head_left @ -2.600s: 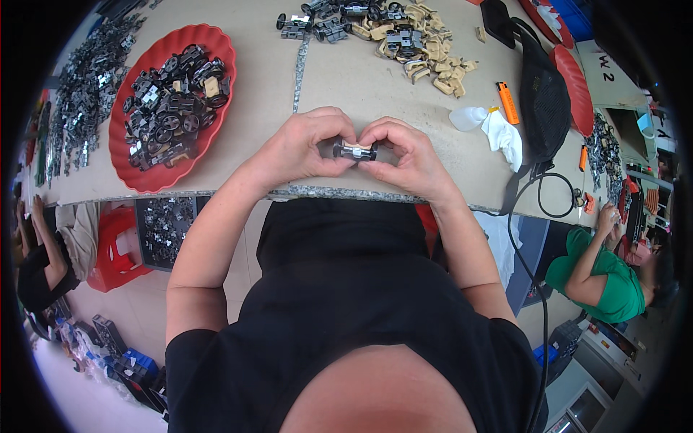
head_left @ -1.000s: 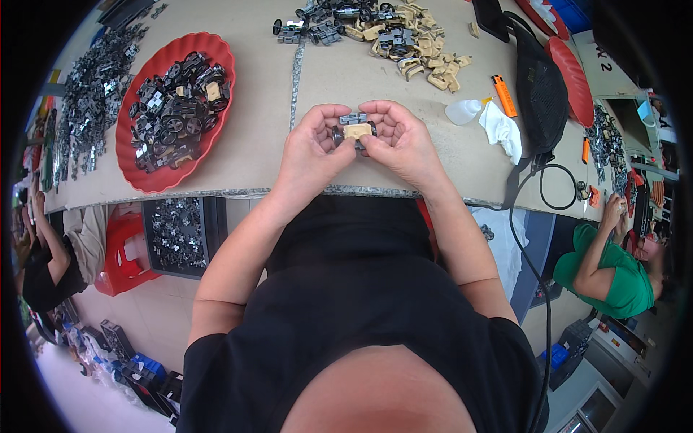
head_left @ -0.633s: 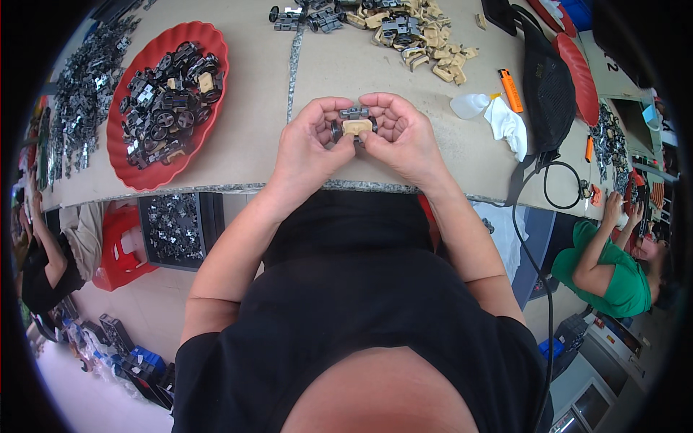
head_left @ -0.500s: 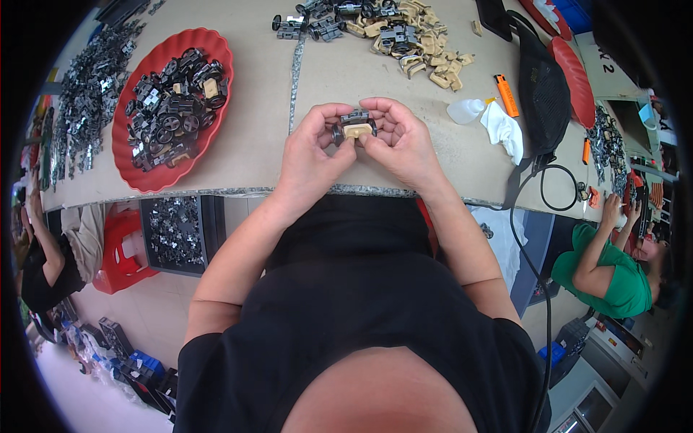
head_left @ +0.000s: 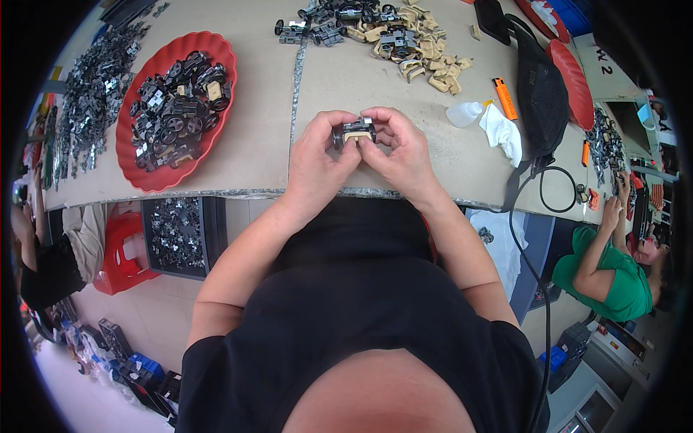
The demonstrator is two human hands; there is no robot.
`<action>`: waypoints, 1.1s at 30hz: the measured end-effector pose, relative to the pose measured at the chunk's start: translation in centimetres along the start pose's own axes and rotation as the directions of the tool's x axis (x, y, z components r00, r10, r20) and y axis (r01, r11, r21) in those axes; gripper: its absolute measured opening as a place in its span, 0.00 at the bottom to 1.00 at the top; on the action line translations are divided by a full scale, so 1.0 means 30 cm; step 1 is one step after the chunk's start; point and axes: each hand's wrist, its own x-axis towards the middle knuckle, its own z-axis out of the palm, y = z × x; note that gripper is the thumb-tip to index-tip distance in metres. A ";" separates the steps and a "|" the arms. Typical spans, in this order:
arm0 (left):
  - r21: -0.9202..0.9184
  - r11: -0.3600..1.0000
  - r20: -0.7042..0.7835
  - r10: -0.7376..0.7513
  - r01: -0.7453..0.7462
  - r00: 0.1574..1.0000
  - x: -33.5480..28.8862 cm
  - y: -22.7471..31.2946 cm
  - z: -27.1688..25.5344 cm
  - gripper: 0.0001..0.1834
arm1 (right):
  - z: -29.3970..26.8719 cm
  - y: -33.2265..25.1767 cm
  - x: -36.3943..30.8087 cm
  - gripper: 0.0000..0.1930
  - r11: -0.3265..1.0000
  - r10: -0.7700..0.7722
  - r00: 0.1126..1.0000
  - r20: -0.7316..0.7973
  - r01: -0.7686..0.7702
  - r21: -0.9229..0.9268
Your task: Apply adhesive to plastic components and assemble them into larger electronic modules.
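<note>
Between my two hands, over the near part of the table, is a small toy car chassis (head_left: 356,130) with black wheels and a tan plastic piece on its near side. My left hand (head_left: 322,155) grips its left end, thumb against the tan piece. On the other end my right hand (head_left: 398,153) closes with thumb and fingers. Fingers hide part of the chassis. Beyond the hands lies a heap of tan plastic pieces (head_left: 436,63), with several dark chassis (head_left: 398,43) among and beside them.
A red scalloped tray (head_left: 128,160) of assembled chassis stands on the left, beside a pile of dark parts (head_left: 92,94). To the right are a small white bottle (head_left: 463,113), a white cloth (head_left: 499,134), an orange lighter-like object (head_left: 505,99) and a black bag (head_left: 541,101). Other people work at both sides.
My hands have come slightly nearer to me. The chassis has tilted between my fingers, and its tan piece shows a narrower face.
</note>
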 end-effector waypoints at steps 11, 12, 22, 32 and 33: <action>-0.142 0.988 0.073 -0.048 0.058 0.996 0.006 0.010 -0.006 0.17 | 0.004 -0.003 0.000 0.18 0.998 0.040 0.999 -0.027 -0.038 0.054; -0.162 0.983 0.072 -0.082 0.093 0.994 0.013 0.012 -0.011 0.16 | 0.007 -0.013 0.003 0.19 0.994 0.063 0.997 -0.051 -0.058 0.091; -0.292 0.770 0.466 -0.403 0.567 0.788 0.085 0.065 -0.137 0.17 | -0.073 -0.022 0.029 0.18 0.911 0.277 0.909 0.312 -0.352 0.214; -0.222 0.942 0.447 -0.132 0.253 0.885 0.054 0.031 -0.130 0.21 | -0.083 -0.039 0.030 0.18 0.832 0.292 0.854 0.431 -0.449 0.326; -0.199 0.949 0.466 -0.128 0.245 0.876 0.057 0.024 -0.134 0.20 | -0.083 -0.040 0.029 0.19 0.823 0.280 0.856 0.435 -0.447 0.351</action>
